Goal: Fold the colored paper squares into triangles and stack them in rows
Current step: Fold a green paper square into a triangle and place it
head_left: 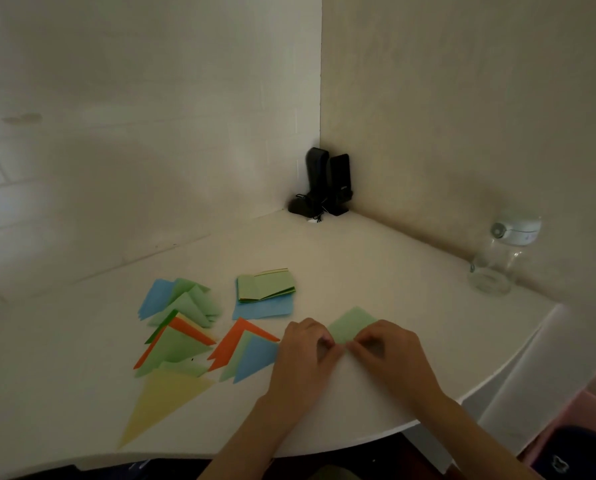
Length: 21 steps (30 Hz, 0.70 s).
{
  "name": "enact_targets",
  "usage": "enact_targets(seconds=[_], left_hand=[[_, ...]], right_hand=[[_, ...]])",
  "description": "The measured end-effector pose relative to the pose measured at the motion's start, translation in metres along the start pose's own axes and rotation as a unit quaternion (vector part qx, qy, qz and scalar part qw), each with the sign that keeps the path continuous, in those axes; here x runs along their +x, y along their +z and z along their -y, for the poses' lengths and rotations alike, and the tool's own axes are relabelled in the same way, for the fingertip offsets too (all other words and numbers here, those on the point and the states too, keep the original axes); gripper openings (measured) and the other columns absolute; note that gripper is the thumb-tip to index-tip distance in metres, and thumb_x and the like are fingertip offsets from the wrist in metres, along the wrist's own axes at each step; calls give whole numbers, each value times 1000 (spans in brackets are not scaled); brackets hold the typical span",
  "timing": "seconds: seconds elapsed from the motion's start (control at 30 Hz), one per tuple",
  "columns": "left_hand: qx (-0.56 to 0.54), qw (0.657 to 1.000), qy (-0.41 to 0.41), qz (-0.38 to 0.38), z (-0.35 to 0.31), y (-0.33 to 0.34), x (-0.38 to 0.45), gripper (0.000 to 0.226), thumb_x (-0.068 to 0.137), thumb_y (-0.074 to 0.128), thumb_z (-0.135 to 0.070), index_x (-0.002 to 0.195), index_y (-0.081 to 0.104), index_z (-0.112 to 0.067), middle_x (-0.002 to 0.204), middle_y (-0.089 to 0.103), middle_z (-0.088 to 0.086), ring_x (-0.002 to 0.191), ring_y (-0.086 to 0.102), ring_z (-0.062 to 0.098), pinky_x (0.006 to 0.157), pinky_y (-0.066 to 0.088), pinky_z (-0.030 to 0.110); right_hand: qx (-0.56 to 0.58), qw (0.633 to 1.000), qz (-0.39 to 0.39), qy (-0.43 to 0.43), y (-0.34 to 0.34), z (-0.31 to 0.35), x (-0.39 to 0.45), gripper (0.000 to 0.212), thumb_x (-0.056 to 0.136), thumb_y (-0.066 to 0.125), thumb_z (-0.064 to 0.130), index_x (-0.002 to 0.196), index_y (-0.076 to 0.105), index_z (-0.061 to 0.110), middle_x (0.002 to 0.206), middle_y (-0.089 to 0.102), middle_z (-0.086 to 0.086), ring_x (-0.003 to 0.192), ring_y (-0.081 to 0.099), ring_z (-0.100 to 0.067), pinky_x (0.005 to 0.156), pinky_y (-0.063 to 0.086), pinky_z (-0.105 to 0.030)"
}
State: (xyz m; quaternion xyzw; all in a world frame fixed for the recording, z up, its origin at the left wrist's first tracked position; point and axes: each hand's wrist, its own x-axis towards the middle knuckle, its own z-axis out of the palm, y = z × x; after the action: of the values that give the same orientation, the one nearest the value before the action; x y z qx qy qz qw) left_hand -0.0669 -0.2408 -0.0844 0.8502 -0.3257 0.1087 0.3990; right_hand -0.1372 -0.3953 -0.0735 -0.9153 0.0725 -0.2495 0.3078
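Here's the light green paper square (353,323), lying flat on the white table (376,271) just right of the stack of unfolded squares, one corner pointing away from the person. Both hands are on its near corner: the left hand (307,344) pinches the paper with curled fingertips, and the right hand (381,344) does the same, its grip closed on the sheet right beside the left. Looks like the diagonal fold is just being started, near corner about to travel to the far one.

This sheet should be feather-light and thin, floppy enough to buckle, and likely to slide on the smooth table, so the sensible hold is exactly at the corner tips, with the far corner kept pinned by the table while the edges are matched. Press the crease only once the corners meet; a crooked crease would probably be hard to undo.

The stack of unfolded squares (265,287), green on top with blue beneath, sits just left and beyond. Further left of that stack, folded triangles (177,337) overlap in rows: blue, green, orange, and a big yellow triangle (161,403) nearest the table edge. Far behind the stack, black stands (324,183) occupy the corner; well to the right stands a clear glass jar (497,261).
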Motion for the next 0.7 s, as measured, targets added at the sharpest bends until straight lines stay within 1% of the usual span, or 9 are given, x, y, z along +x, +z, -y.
enact_targets(seconds=[0.07, 0.13, 0.23, 0.37, 0.43, 0.5, 0.53, 0.63, 0.7], left_hand=[[-3, 1000, -9, -7, -2, 2, 2, 20, 75, 59, -46, 67, 48, -31, 74, 51, -15, 73, 47, 8, 70, 33, 13], [-9, 999, -33, -5, -4, 2, 5, 21, 73, 66, -40, 67, 47, -32, 72, 49, -18, 73, 47, 7, 68, 34, 13], [-26, 997, -70, 14, -6, -2, 10, 28, 70, 73, -25, 65, 47, -33, 71, 55, -13, 70, 51, 8, 66, 42, 20], [-43, 994, -96, 42, -9, -9, 15, 23, 69, 75, -13, 69, 55, -24, 67, 56, -12, 62, 50, 2, 59, 38, 8], [-46, 993, -96, 42, -9, -12, 15, 19, 69, 75, -9, 70, 59, -20, 66, 55, -14, 63, 51, -1, 60, 38, 6], [-50, 994, -89, 45, -9, -15, 14, 20, 68, 74, -6, 70, 59, -19, 65, 55, -16, 67, 52, -7, 61, 38, 5], [-51, 994, -88, 47, -9, -16, 14, 20, 69, 74, -5, 70, 60, -19, 65, 55, -16, 68, 52, -9, 61, 38, 5], [-50, 993, -93, 59, -10, -19, 13, 16, 73, 71, -5, 73, 63, -19, 68, 55, -19, 66, 52, -11, 61, 38, 3], [-46, 992, -93, 72, -10, -21, 13, 16, 77, 64, -1, 79, 65, -16, 70, 54, -20, 64, 51, -9, 62, 37, 2]], right_hand=[[-7, 1000, 1, -1, 1, 0, 1, 24, 70, 60, 49, 68, 68, 26, 72, 64, 13, 68, 58, -1, 69, 48, -22], [1, 1000, 0, 0, 2, -2, 2, 14, 70, 74, 40, 73, 69, 27, 75, 64, 15, 71, 59, 1, 71, 49, -21], [38, 999, 16, 26, 0, -4, 4, 24, 66, 81, 27, 86, 68, 30, 80, 63, 16, 81, 59, 3, 77, 46, -17], [34, 997, 57, 43, -3, -1, 9, 33, 67, 79, 23, 96, 66, 31, 79, 57, 17, 79, 55, 0, 78, 44, -22], [46, 995, 72, 51, -4, -3, 12, 33, 68, 79, 21, 95, 66, 33, 80, 58, 17, 79, 55, 3, 79, 41, -17], [49, 994, 88, 51, -6, -6, 13, 32, 69, 78, 18, 93, 66, 35, 80, 60, 16, 81, 53, 11, 74, 35, -4], [46, 993, 96, 49, -7, -7, 13, 30, 70, 77, 17, 93, 68, 34, 80, 60, 15, 82, 52, 14, 73, 33, 0], [40, 993, 98, 52, -9, -7, 13, 20, 78, 71, 17, 94, 71, 31, 79, 59, 13, 76, 53, 7, 70, 32, 1], [21, 992, 99, 69, -8, -3, 13, 12, 83, 67, 28, 93, 72, 32, 79, 57, 14, 74, 52, 2, 70, 33, -1]])
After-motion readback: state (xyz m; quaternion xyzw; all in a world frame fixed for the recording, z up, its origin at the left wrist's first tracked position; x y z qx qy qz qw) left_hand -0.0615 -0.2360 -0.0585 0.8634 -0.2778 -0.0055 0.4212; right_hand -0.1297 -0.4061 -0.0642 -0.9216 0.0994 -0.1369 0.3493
